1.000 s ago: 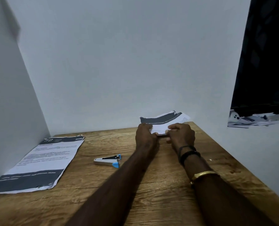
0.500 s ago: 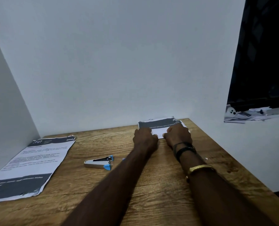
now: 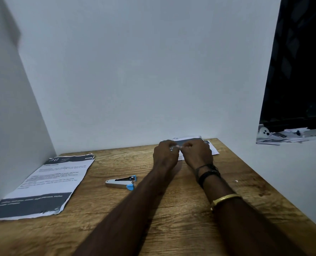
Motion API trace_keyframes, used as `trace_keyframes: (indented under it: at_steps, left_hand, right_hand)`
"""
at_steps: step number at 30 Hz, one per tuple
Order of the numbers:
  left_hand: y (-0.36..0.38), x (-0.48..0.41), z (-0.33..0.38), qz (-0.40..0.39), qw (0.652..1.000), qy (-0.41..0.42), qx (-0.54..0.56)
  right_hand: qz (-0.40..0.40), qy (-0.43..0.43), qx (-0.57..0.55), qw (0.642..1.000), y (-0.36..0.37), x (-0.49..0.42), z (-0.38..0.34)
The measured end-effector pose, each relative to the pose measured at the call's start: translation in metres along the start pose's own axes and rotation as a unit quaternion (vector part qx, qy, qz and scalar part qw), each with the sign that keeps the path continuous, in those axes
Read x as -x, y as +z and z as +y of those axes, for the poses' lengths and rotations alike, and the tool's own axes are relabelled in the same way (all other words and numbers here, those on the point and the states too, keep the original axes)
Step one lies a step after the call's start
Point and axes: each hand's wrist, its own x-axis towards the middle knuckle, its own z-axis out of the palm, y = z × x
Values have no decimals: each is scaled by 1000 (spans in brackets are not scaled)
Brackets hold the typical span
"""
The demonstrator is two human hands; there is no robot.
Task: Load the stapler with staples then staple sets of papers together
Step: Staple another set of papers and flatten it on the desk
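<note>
A silver stapler [image 3: 121, 182] with blue ends lies on its side on the wooden table [image 3: 172, 218], left of my left forearm. My left hand [image 3: 165, 154] and my right hand [image 3: 197, 154] hover close together near the far edge, just above a stack of printed papers [image 3: 207, 145] by the wall. Their fingertips meet and pinch a small pale strip [image 3: 174, 147], too blurred to identify for sure. A second set of printed papers [image 3: 42, 183] with dark bands lies flat at the table's left side.
White walls close off the table at the back and the left. The table's right edge runs diagonally past my right arm. Beyond it, a ledge with scattered papers [image 3: 282, 135] sits below a dark window. A tiny white scrap [image 3: 236, 181] lies near the right edge.
My hands held the far papers up, pressed them down flat by the wall, and now have lifted off them with fingertips pinched together. Stapler and left papers have not moved.
</note>
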Motion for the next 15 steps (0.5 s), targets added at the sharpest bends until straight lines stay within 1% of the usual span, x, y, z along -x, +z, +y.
trace_keyframes:
  at_steps: [3, 6, 11, 15]
  left_hand:
    - [-19, 11, 2, 42, 996, 30, 77]
    - [-44, 18, -6, 77, 989, 40, 116]
    - [-95, 27, -28, 125, 982, 37, 136]
    - [-135, 38, -51, 152, 981, 21, 116]
  right_hand:
    - [10, -45, -63, 997, 1, 16, -22]
    - [19, -83, -104, 991, 9, 35, -45]
    - [-11, -106, -167, 980, 39, 61, -78]
    - [-43, -130, -182, 974, 66, 83, -107]
